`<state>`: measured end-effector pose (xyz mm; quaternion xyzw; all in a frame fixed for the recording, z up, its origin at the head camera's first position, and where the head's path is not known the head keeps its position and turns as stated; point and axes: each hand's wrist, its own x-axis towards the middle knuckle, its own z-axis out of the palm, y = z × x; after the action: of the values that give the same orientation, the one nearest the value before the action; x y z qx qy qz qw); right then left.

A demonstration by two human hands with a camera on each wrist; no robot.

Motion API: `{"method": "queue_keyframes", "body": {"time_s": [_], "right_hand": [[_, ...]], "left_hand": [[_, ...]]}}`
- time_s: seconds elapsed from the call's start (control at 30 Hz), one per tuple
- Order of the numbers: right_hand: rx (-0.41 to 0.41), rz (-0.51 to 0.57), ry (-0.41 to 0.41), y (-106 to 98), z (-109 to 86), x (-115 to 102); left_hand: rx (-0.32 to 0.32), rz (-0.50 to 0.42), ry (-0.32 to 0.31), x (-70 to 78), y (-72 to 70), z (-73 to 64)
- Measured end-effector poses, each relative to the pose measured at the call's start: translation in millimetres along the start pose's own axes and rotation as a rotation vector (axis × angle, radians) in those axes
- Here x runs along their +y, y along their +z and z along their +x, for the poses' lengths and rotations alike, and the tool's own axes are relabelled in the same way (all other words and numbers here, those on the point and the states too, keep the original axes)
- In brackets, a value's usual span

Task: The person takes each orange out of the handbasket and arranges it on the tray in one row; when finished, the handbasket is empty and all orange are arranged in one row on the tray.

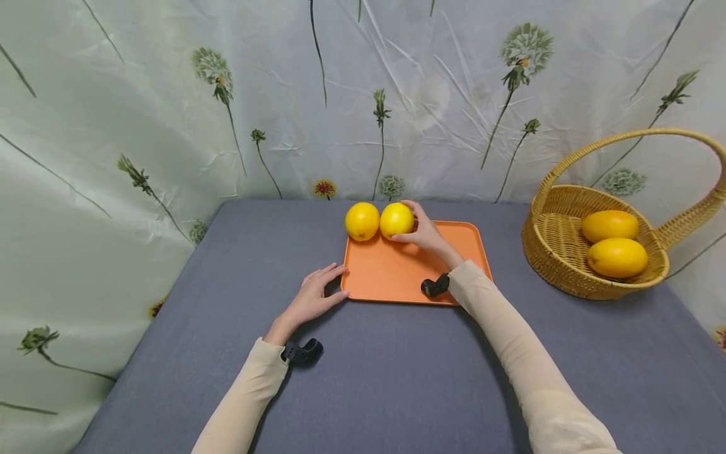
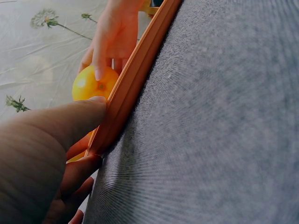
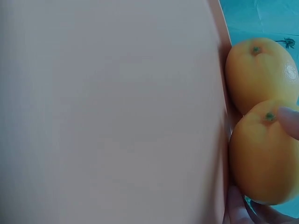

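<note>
Two round yellow-orange oranges sit side by side at the back left corner of an orange tray [image 1: 391, 271]. My right hand [image 1: 422, 230] grips the right orange [image 1: 396, 221], thumb on the near side and fingers round the far side. In the right wrist view, a thumb [image 3: 290, 122] lies by that fruit's green stem spot. The left orange [image 1: 362, 221] stands against its neighbour, untouched by my hands. My left hand [image 1: 314, 295] touches the tray's near left corner, its fingers extended and thumb apart. In the left wrist view, the thumb [image 2: 88, 112] lies along the tray's rim.
A woven basket [image 1: 573, 287] with a tall arched handle stands at the right, two oval yellow-orange fruits [image 1: 617, 257] inside it. Grey cloth [image 1: 397, 378] covers the table. Behind it hangs a pale curtain [image 1: 351, 126] printed with dandelions.
</note>
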<state>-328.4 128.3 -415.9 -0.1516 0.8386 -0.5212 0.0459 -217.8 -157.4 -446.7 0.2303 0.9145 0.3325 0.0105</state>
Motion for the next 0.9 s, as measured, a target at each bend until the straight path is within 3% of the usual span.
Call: {"method": "queue_keyframes", "body": {"time_s": [0.3,0.6,0.9], "right_hand": [[-0.044,-0.003,-0.008,-6,0.8,1],[-0.093,-0.002,-0.008,-10,-17.5,-27],[-0.066,-0.037,-0.043,-12,-8.7,3]], "left_hand": [[0.004,-0.007,0.0,-0.8,0.5,1.4],[0.001,-0.003,0.001,-1.2,1.4,1.1],[0.002,-0.009,0.004,-0.2,0.1,0.0]]}}
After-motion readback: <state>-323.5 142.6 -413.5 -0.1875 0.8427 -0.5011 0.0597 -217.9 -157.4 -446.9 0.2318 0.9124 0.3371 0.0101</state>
